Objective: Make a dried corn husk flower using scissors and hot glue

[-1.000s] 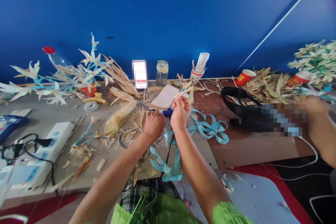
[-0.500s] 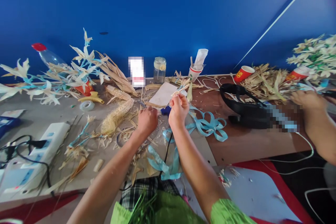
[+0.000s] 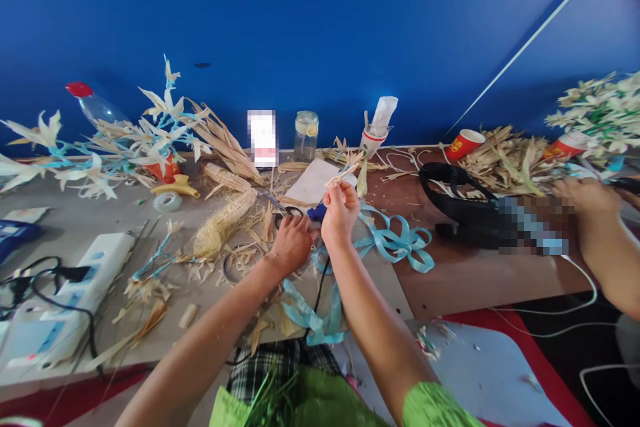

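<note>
Fingers of right hand (image 3: 341,213) pinch pale strip (image 3: 345,175) above counter (image 3: 475,283), in from near edge; slack pinch could lose it among scraps (image 3: 253,257), left hand (image 3: 291,245) curled by scissors (image 3: 274,201), hold unclear.

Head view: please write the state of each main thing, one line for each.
Right hand, closed on a thin pale strip
Left hand, palm down, grip unclear
Scissors, near left fingers, blade opening unclear
Blue ribbon, loose and looped
Red-capped bottle, closed, tilted
Clear jar, lidded, upright
Power strip, plug inserted
Screen, lit, image blurred
Tape roll, lying flat
</note>
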`<action>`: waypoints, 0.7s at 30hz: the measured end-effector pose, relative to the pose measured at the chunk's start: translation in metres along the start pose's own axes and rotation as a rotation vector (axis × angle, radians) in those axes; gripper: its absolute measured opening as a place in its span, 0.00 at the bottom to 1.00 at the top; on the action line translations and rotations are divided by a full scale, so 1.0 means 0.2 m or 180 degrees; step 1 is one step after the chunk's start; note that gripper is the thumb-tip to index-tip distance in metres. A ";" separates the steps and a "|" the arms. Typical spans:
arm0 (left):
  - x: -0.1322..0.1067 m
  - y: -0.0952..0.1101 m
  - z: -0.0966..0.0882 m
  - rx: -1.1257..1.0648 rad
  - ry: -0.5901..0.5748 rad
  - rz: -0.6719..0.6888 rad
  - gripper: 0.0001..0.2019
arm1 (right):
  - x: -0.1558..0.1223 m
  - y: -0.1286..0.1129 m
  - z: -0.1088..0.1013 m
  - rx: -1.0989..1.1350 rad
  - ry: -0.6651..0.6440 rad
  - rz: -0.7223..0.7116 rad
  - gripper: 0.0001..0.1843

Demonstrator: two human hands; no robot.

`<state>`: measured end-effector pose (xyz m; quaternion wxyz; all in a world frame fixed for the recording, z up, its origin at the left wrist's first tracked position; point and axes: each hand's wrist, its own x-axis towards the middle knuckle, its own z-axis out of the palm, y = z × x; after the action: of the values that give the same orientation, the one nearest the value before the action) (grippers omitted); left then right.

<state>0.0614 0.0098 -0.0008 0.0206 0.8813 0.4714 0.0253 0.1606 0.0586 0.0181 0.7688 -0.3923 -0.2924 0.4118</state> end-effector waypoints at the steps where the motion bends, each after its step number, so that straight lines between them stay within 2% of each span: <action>1: -0.01 -0.01 -0.01 0.0019 0.0012 0.0072 0.14 | 0.00 0.00 0.00 0.0003 0.0012 0.0000 0.12; 3: -0.03 -0.02 -0.02 0.0005 0.0075 0.0080 0.14 | 0.00 0.00 0.00 0.0047 0.0023 0.0003 0.12; 6: -0.03 -0.02 -0.01 -0.0138 0.0154 -0.0164 0.14 | 0.01 0.01 0.00 0.0124 0.0019 0.0002 0.11; 10: 0.03 0.00 0.04 -0.0331 0.0030 -0.0365 0.15 | 0.01 0.00 -0.01 0.0111 0.0034 -0.0011 0.12; 15: 0.07 0.02 0.08 -0.0365 0.0138 -0.0384 0.15 | 0.01 -0.01 -0.01 0.0164 0.0036 0.0034 0.11; 21: 0.09 0.04 0.08 -0.0284 0.0010 -0.0374 0.13 | -0.01 0.00 0.01 -0.0104 0.0036 0.0041 0.10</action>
<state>0.0796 0.0201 -0.0149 0.0605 0.8503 0.5207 0.0464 0.1594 0.0578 0.0189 0.7612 -0.4090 -0.2922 0.4097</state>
